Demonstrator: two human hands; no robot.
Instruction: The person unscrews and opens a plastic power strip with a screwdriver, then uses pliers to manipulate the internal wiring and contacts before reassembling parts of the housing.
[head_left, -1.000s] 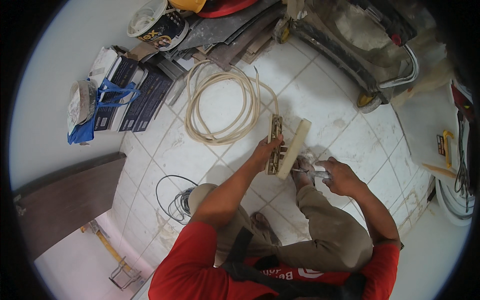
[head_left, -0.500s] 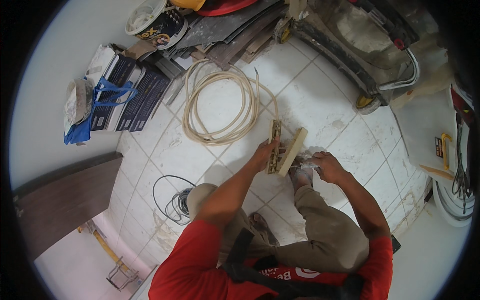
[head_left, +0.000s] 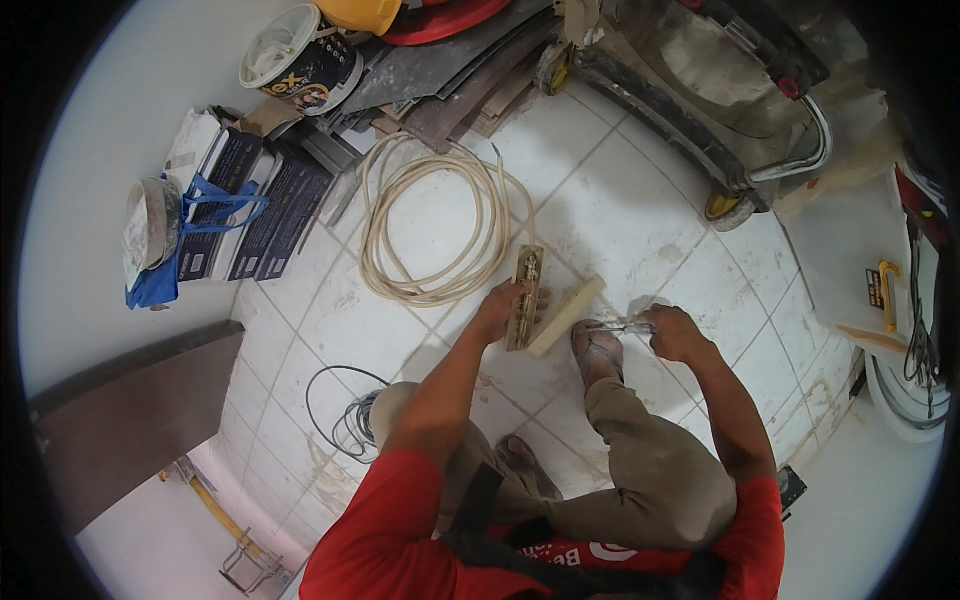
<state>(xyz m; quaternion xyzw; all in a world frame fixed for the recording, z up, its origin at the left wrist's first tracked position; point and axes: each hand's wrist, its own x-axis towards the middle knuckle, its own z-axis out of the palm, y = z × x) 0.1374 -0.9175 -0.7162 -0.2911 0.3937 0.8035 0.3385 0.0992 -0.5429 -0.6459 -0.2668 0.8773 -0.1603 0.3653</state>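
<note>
My left hand grips the open, long base of what looks like a power strip, metal strips showing along its inside. A pale cable runs from its far end into a loose coil on the floor. Just right of the base is a matching long cream cover, tilted; whether my fingers also touch it I cannot tell. My right hand is closed around a thin screwdriver, its shaft pointing left above my sandalled foot. The screwdriver is apart from the strip.
A thin dark cable coil lies beside my left knee. Stacked boxes, a bucket and dark planks line the far left. A wheeled frame stands far right. A brown panel is at left.
My left hand and the strip base have shifted slightly left, and the cover leans more to the right. My right hand has drawn right, so the screwdriver now shows clearly. The view has shifted a little.
</note>
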